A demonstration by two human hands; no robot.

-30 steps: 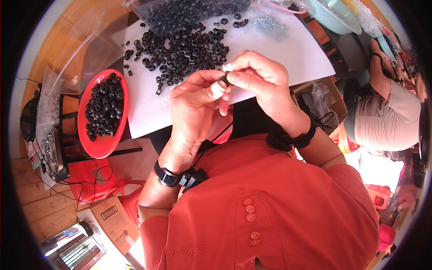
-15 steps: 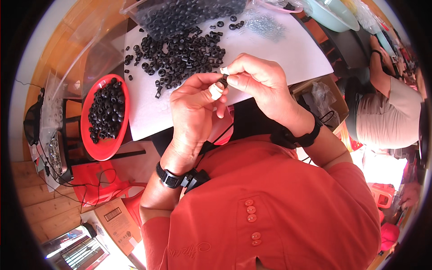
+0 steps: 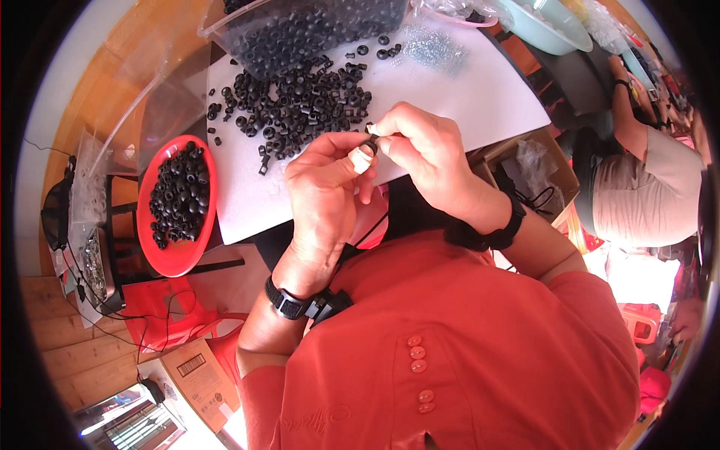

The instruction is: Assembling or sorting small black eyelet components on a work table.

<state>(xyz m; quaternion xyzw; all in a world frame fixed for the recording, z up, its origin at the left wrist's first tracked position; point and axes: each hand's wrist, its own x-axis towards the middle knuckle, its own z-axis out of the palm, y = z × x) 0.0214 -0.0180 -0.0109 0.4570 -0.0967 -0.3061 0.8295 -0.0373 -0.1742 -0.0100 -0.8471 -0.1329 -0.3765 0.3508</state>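
My left hand (image 3: 324, 187) and my right hand (image 3: 429, 146) meet above the near edge of a white tabletop (image 3: 480, 101). Between their fingertips is a small black plastic part (image 3: 370, 141), pinched from both sides and mostly covered by the fingers. White tape wraps the left thumb, and a bit of white also shows at a right fingertip. Just beyond the hands lies a loose pile of small black parts (image 3: 300, 105), some round and some like short sleeves. Off to the left, a red oval basin (image 3: 176, 262) holds more rounded black pieces.
A clear plastic bin (image 3: 217, 28) full of black parts stands at the back. Small clear or silvery pieces (image 3: 435, 51) lie right of it, near a pale green basin (image 3: 544, 30). An open cardboard box (image 3: 566, 191) sits at the right; beyond it is another person (image 3: 645, 180).
Both hands stay pinched together on the black part, the right fingers shifting slightly lower and more bent over it. The whole view has tilted a little.
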